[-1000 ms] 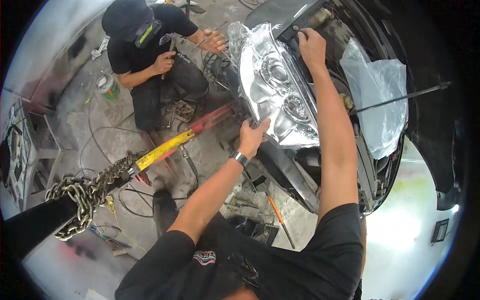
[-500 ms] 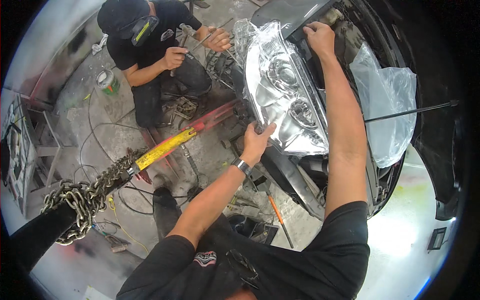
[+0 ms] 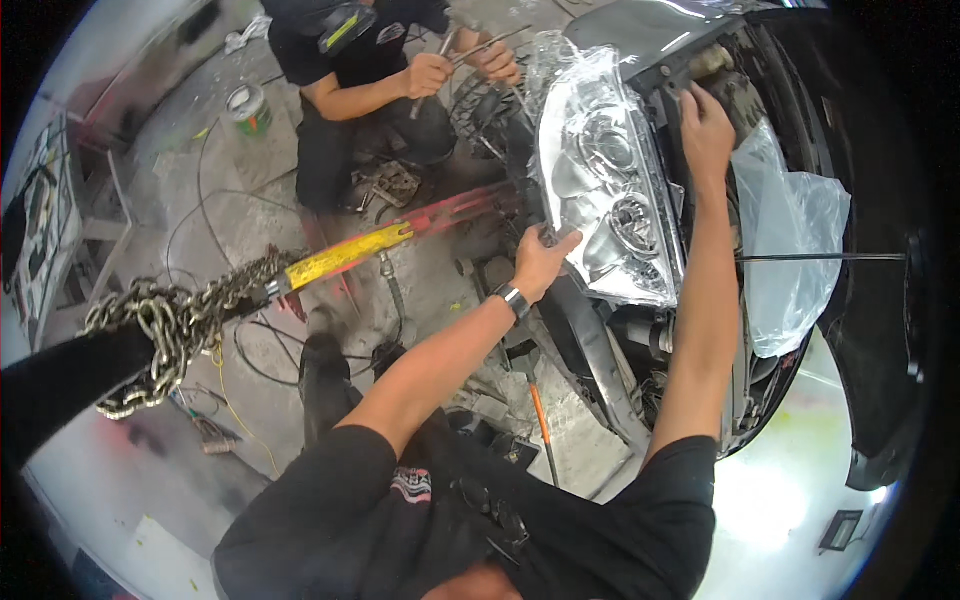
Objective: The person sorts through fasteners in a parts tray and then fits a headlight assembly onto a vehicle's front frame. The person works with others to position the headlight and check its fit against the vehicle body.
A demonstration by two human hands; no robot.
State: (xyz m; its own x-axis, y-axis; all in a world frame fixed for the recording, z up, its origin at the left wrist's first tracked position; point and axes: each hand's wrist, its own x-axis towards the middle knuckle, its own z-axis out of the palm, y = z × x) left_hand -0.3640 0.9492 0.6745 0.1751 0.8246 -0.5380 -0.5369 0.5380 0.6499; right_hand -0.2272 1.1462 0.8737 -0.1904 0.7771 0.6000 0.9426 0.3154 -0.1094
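Observation:
A car headlight [image 3: 578, 205] with a clear lens and two round lamps sits at the front corner of a dark car, with crinkled clear film over its far end. My left hand [image 3: 543, 262] grips its near left edge, thumb on the lens side and fingers partly hidden behind. Past the headlight's right side, my right hand [image 3: 707, 135] is closed, fingertips down by the grey fender [image 3: 640, 32] edge and its bracket. Whatever those fingers hold, if anything, is too small to make out.
A crouching co-worker [image 3: 350, 110] at the far left holds a thin rod and what looks like a hammer. A yellow-and-red pulling bar [image 3: 345, 255] with a heavy chain [image 3: 165, 320] crosses the left. Plastic film [image 3: 795, 240] and a thin prop rod [image 3: 830, 257] lie right of my right arm.
My view has shifted, so the scene sits farther right. My right hand has drawn back toward me from the fender edge. My left hand keeps its grip on the headlight.

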